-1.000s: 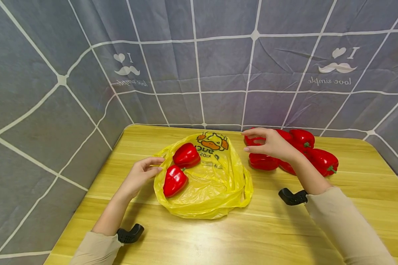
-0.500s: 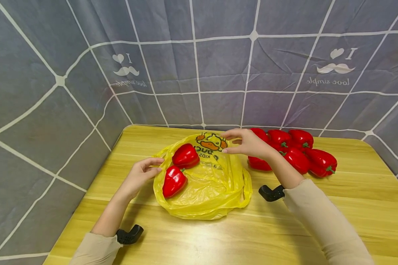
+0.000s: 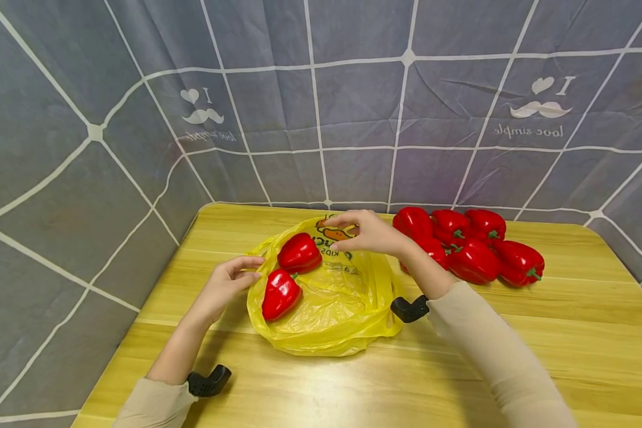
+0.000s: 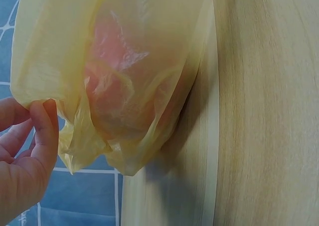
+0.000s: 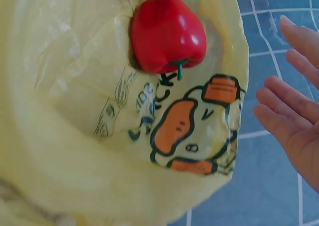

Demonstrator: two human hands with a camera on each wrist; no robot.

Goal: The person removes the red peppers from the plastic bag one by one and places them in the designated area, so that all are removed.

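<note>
A yellow plastic bag point(image 3: 326, 324) with a printed duck lies with its mouth open on the table. Two red bell peppers, one farther back point(image 3: 300, 252) and one nearer point(image 3: 281, 295), sit at its left inside. My left hand point(image 3: 227, 285) pinches the bag's left rim between thumb and fingers; the left wrist view shows the thin plastic in that pinch point(image 4: 42, 106). Over the back right of the bag, my right hand point(image 3: 371, 233) hovers with fingers apart and nothing in them. In the right wrist view a bell pepper point(image 5: 168, 34) with a green stem lies beside the duck print.
Several more red bell peppers point(image 3: 474, 261) are grouped at the back right of the wooden table point(image 3: 321, 398). A grey cloth with white lines point(image 3: 361, 119) hangs behind the table and along its left side.
My right hand has moved left from above the pepper group to over the bag, its fingers holding nothing throughout. My left hand stays at the bag's rim.
</note>
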